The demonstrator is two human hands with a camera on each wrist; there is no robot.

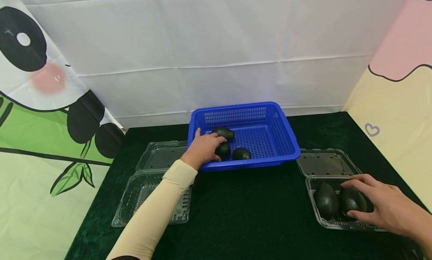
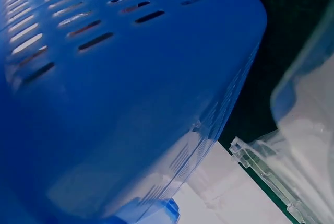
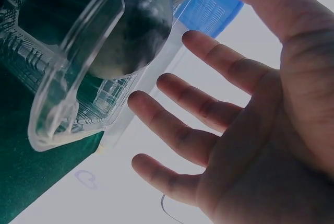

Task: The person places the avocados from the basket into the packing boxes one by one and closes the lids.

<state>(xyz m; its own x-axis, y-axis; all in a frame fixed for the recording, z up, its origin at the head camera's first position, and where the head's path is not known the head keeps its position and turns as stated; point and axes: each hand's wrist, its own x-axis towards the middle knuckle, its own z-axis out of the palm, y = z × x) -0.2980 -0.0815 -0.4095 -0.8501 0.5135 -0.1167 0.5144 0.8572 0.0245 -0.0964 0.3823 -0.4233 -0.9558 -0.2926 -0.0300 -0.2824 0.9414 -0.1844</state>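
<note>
While your left grip (image 1: 204, 147) curls round the avocado (image 1: 224, 151) just to its right, your right grip (image 1: 381, 200) is spread apart.

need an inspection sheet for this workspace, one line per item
surface: dark green covering
job's things: blue basket, three avocados visible inside; left clear container, lid open; right clear container, lid open, at least two avocados inside
clutter: faint shape at the near right edge, too dim to identify
grippers: left hand among the basket's avocados, grip unclear; right hand over the right container, fingers spread
cables: nothing seen
surroundings: white sheet behind, cartoon-printed panels either side
</note>
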